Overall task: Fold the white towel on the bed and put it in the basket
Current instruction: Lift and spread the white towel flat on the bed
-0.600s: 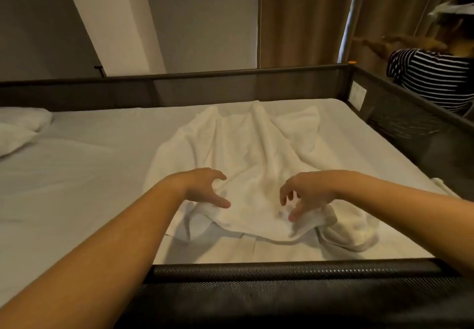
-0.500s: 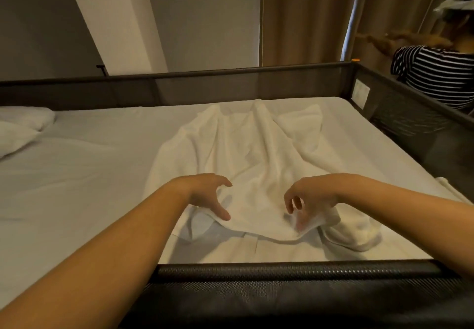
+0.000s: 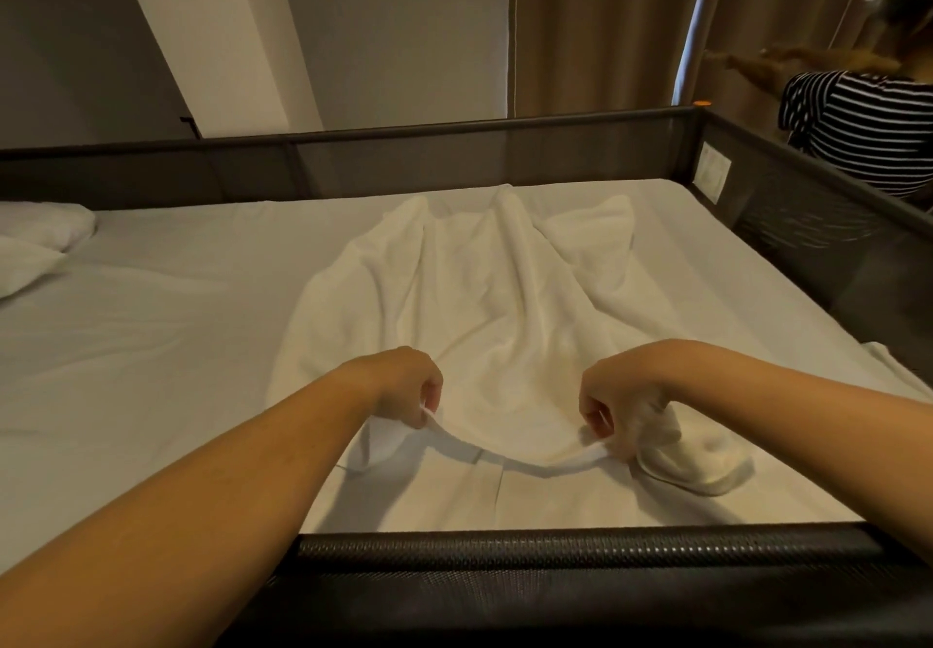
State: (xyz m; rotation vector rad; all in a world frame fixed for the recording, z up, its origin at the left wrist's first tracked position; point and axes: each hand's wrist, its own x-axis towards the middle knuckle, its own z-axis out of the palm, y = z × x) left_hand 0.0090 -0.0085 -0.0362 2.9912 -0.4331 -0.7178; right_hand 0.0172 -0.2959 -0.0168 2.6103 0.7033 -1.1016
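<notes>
A white towel (image 3: 484,314) lies crumpled and spread lengthwise on the bed (image 3: 151,344), reaching from the near edge toward the far rail. My left hand (image 3: 406,387) pinches the towel's near edge on the left side. My right hand (image 3: 618,407) grips the same near edge further right. The edge sags in a curve between both hands, lifted slightly off the sheet. A bunched towel corner (image 3: 702,460) lies just right of my right hand. No basket is in view.
A dark mesh rail (image 3: 555,554) runs along the bed's near side, with more rail at the far side and the right (image 3: 808,182). White pillows (image 3: 35,248) sit at the far left. A person in a striped shirt (image 3: 873,132) stands beyond the right rail by brown curtains.
Both hands went from open and hovering over the towel to closed on its near edge, which is now raised a little off the sheet.
</notes>
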